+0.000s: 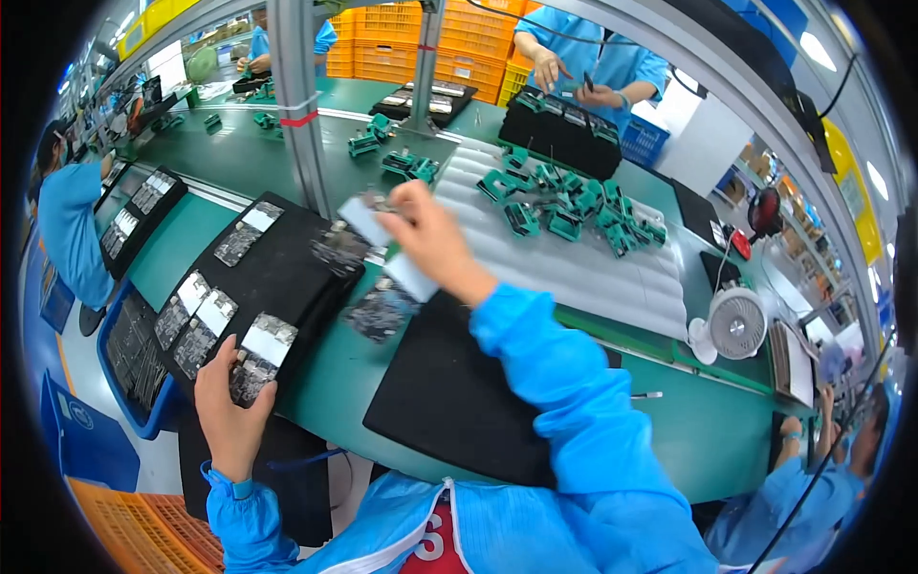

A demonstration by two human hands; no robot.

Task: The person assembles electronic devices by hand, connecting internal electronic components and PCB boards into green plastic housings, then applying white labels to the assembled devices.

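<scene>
My left hand (232, 411) has its thumb and fingers on either side of a circuit board (269, 342) that lies on a black foam pad (304, 244). The board has a whitish upper part and a dark, component-covered lower part. Several similar boards lie on the same pad. Above the bench, my right hand (435, 239) pinches another circuit board (364, 220), smeared by motion. A further blurred circuit board (379, 308) shows just below that hand; whether the hand also holds it, I cannot tell.
A second black foam pad (449, 392) lies before me. Green fixtures (564, 206) are heaped on a white padded sheet (641, 287). A small fan (736, 323) stands right; a blue bin (143, 411) sits left. A metal post (296, 115) rises ahead. Co-workers sit around.
</scene>
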